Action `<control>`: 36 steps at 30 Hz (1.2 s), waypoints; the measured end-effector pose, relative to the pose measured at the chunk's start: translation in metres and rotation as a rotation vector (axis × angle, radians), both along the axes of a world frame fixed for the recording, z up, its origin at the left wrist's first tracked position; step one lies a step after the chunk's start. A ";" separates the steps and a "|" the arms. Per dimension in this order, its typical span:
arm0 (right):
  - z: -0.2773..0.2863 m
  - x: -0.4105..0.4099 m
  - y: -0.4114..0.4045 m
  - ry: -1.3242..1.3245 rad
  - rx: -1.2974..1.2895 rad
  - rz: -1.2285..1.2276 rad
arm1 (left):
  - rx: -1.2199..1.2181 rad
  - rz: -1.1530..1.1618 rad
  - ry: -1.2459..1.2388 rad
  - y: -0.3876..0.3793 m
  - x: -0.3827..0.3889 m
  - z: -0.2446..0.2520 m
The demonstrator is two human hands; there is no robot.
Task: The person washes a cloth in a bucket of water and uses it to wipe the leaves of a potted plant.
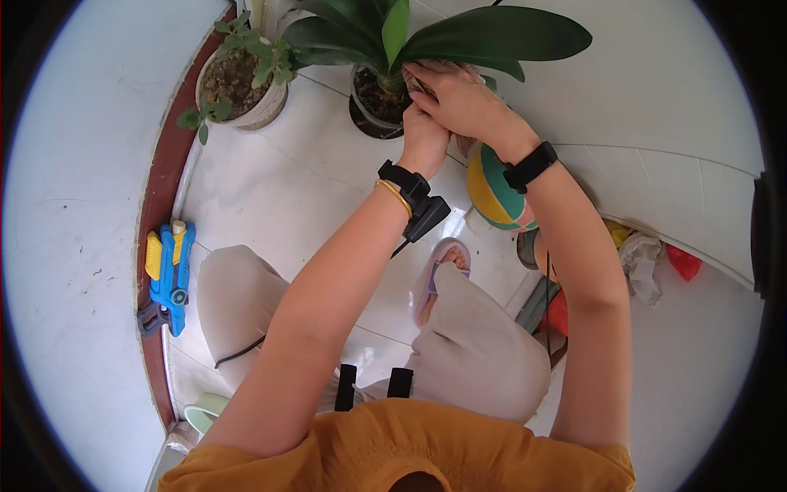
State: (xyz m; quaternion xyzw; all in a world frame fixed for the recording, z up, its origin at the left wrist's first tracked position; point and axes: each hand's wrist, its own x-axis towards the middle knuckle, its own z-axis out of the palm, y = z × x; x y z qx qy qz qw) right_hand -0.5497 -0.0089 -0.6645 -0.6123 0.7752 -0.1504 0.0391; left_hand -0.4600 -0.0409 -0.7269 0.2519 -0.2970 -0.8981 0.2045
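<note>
A large potted plant with broad, dark green strap leaves [492, 37] stands on the floor in front of me. Its dark pot [364, 117] holds soil, and the pot's right side is hidden by my hands. My right hand [461, 101] grips a crumpled brownish cloth-like piece [420, 83] beside the plant's base, under the leaves. Tucked against it from below is my left hand [427, 140], its fingers curled and mostly covered. Another end of the brownish piece hangs below my right palm. Whether my left fingers hold it is hidden.
A white pot [270, 107] with a small leafy plant stands at the left by the wall. A multicoloured ball [492, 187] lies below my right wrist. A blue and yellow toy water gun [172, 277] leans at the left skirting. Plastic bags [640, 261] lie at the right.
</note>
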 end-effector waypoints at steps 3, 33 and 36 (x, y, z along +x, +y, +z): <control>0.003 -0.003 -0.011 -0.013 0.026 0.004 | 0.064 0.030 0.051 -0.003 -0.001 0.007; 0.021 -0.013 -0.016 -0.286 0.237 -0.245 | 0.192 -0.043 0.004 -0.016 -0.006 0.026; 0.021 -0.021 0.009 -0.315 0.131 -0.227 | 0.260 -0.027 0.136 -0.014 -0.006 0.033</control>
